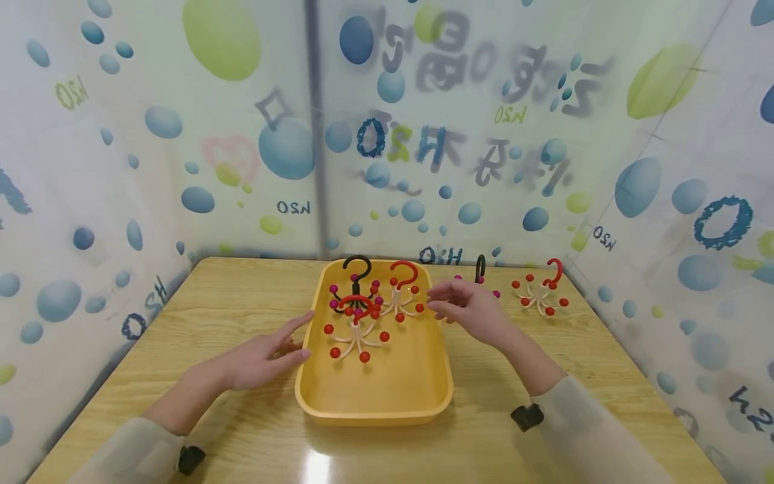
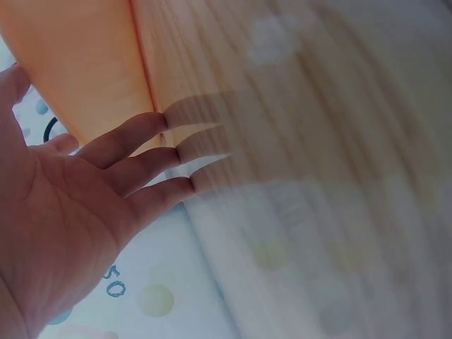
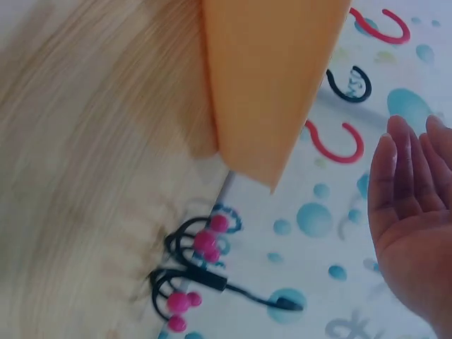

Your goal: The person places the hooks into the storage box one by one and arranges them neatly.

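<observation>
A yellow plastic tray (image 1: 375,393) holds three hooked hangers with ball-tipped arms. Two are white with a red hook and red balls, one at the front (image 1: 357,329) and one at the back right (image 1: 397,299); the third is a black hanger (image 1: 355,289) with magenta balls. My left hand (image 1: 260,356) is at the tray's left side, fingers extended, thumb near the rim. Above the right rim, my right hand (image 1: 474,312) holds nothing, its fingers loosely bent; in the right wrist view this hand (image 3: 413,226) is apart from the tray wall (image 3: 268,85).
Right of the tray, another black hanger (image 3: 205,277) with magenta balls stands on the table, partly behind my right hand in the head view. Farther right is a white hanger (image 1: 540,296) with a red hook. Printed curtains (image 1: 387,188) enclose the wooden table (image 1: 242,296).
</observation>
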The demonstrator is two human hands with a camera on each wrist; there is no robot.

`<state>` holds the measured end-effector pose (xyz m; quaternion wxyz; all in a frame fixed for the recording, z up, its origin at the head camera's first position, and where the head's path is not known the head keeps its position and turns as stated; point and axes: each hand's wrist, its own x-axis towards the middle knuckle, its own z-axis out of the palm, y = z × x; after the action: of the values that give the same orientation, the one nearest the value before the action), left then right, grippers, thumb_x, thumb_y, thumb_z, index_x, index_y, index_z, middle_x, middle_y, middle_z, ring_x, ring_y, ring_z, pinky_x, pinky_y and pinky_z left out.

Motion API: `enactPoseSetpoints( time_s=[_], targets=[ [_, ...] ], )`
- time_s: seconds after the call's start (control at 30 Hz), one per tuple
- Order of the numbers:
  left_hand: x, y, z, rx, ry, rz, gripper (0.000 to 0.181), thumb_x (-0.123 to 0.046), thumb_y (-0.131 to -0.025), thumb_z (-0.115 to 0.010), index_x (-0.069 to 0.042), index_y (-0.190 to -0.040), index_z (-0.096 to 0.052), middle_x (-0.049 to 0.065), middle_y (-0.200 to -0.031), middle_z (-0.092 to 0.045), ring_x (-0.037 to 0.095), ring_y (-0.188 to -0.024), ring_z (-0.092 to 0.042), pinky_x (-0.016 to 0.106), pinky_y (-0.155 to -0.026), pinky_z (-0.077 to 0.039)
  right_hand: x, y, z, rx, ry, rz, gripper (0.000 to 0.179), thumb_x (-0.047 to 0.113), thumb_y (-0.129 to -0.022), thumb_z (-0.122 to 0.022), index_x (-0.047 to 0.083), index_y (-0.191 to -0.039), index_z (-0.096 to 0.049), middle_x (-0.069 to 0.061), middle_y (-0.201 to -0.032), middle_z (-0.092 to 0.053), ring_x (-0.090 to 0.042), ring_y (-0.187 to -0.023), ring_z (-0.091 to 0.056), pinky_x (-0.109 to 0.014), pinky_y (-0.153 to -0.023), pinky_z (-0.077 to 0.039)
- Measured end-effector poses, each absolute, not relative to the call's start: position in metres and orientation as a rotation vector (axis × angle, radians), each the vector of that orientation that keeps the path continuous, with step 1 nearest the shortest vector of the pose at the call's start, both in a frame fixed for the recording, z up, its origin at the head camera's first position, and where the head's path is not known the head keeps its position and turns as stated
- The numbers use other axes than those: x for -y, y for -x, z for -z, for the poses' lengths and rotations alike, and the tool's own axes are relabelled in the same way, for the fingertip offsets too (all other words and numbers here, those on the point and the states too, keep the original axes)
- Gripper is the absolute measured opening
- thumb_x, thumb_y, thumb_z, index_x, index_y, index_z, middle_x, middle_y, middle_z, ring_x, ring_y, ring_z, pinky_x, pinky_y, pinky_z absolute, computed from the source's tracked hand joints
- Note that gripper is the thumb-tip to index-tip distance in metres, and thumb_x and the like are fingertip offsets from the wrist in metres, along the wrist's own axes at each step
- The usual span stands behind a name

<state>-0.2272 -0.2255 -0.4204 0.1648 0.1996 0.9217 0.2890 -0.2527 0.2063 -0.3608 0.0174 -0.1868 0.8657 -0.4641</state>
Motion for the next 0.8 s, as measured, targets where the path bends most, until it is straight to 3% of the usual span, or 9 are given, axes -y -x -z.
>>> enactPoseSetpoints(
  time_s=[0.13, 0.4, 0.63, 0.8],
  targets=[
    [0.226, 0.227, 0.421, -2.625, -0.571, -0.828, 0.079, -0.058, -0.113, -0.051, -0.034, -0.178, -0.013, 0.023, -0.154, -0.066, 0.05, -0.142, -0.062, 0.074, -0.12, -0.043, -0.235, 0.248, 0.367, -2.712, 0.581, 1.488, 0.027, 0.018, -0.106, -0.075, 0.001, -0.127, -0.075, -0.016, -0.112, -0.081, -0.018, -0.089, -0.077, -0.026, -0.076, -0.065],
    [0.226, 0.227, 0.422, -2.616, -0.596, -0.845, 0.079, -0.057, -0.113, -0.052, -0.033, -0.178, -0.013, 0.022, -0.154, -0.065, 0.05, -0.142, -0.062, 0.074, -0.12, -0.043, -0.29, 0.236, 0.38, -2.788, 0.399, 1.44, 0.032, 0.026, -0.108, -0.074, 0.003, -0.129, -0.074, -0.009, -0.109, -0.08, -0.011, -0.088, -0.076, -0.029, -0.076, -0.065],
    [0.227, 0.228, 0.423, -2.619, -0.62, -0.848, 0.08, -0.059, -0.113, -0.051, -0.031, -0.178, -0.013, 0.021, -0.154, -0.065, 0.049, -0.142, -0.063, 0.074, -0.12, -0.043, -0.331, 0.236, 0.386, -2.841, 0.251, 1.419, 0.041, 0.031, -0.109, -0.072, 0.001, -0.136, -0.071, -0.007, -0.11, -0.081, -0.015, -0.092, -0.077, -0.03, -0.079, -0.066],
    [0.227, 0.229, 0.423, -2.621, -0.609, -0.84, 0.08, -0.059, -0.113, -0.051, -0.032, -0.178, -0.014, 0.021, -0.154, -0.066, 0.049, -0.141, -0.063, 0.074, -0.119, -0.044, -0.356, 0.24, 0.389, -2.869, 0.194, 1.458, 0.04, 0.029, -0.11, -0.07, -0.001, -0.137, -0.069, 0.011, -0.104, -0.079, -0.01, -0.09, -0.077, -0.03, -0.079, -0.066]
  ],
)
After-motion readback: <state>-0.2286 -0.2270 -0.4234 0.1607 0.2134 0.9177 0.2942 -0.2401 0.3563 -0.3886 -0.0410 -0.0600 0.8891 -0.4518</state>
